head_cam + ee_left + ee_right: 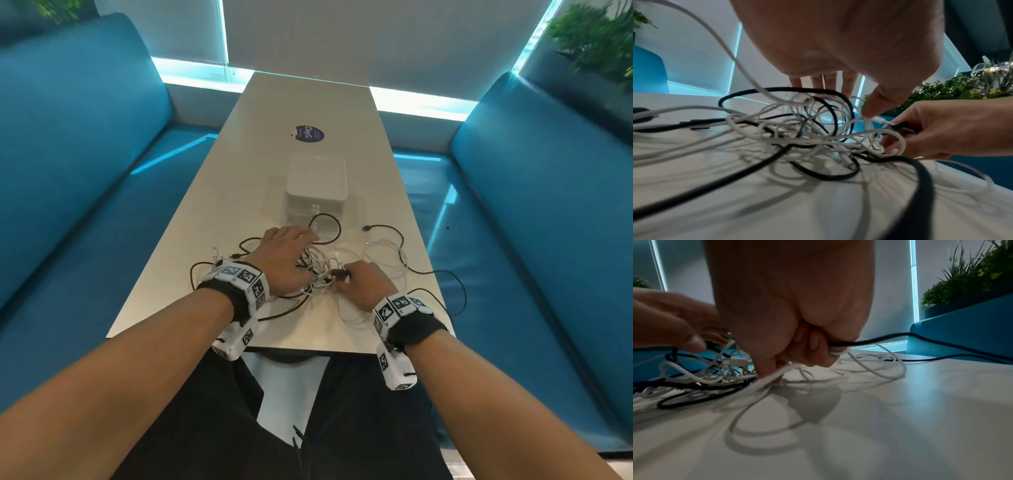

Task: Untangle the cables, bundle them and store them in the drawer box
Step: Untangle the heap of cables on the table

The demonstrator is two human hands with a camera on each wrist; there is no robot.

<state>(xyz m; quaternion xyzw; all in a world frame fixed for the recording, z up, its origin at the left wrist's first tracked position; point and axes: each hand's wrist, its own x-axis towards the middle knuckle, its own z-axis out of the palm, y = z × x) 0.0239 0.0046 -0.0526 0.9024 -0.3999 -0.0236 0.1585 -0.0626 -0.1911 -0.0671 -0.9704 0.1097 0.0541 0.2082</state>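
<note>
A tangle of black and white cables (318, 270) (807, 129) (705, 369) lies on the near half of the white table (301, 332). My left hand (301, 253) (844, 97) is spread over the tangle with straight fingers, and its thumb touches a white plug. My right hand (344, 277) (813, 350) (898, 129), at the tangle's right edge, has its fingers curled round a black cable (900, 337) and a white strand. The black plug (339, 273) sticks out from its fingertips. The white drawer box (317, 181) stands shut just behind the cables.
Loose white loops (387, 253) and a black cable end (366, 229) trail to the right, with black cable running near the table's right edge. A purple round sticker (306, 133) lies behind the box. Blue benches (68, 178) flank the table; plants (596, 37) stand behind.
</note>
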